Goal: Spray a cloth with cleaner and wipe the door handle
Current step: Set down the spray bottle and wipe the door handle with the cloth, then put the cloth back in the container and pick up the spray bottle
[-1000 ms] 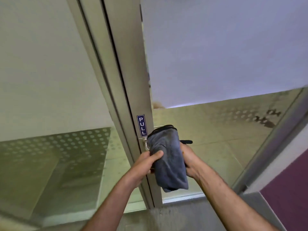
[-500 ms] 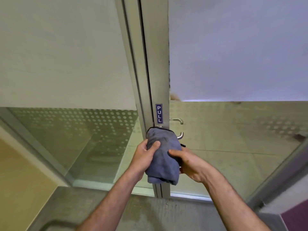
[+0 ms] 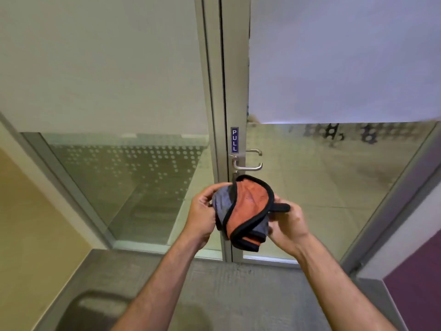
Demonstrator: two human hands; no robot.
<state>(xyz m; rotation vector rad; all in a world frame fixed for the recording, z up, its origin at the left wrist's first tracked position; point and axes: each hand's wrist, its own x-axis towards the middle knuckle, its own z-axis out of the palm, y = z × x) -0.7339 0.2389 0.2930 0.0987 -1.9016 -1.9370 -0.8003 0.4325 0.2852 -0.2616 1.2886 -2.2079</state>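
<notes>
Cloth: bunched cloth (image 3: 243, 211), grey on one face, orange on the other, with black edging, held at centre frame just below the door handle and apart from it.
Left grip: left hand (image 3: 202, 212) closed on the cloth's grey left side.
Right grip: right hand (image 3: 287, 223) closed on its right side; a dark object pokes out above the fingers, too unclear to identify.
Door handle: silver lever (image 3: 248, 166) on the door frame (image 3: 235, 91), bare, below a blue PULL sign (image 3: 234, 140).
Room: glass door panels, frosted above, dotted lower down; grey floor (image 3: 238, 295) along the bottom.
Containers: dark, blurred shape (image 3: 95, 309) at lower left, contents not discernible.
</notes>
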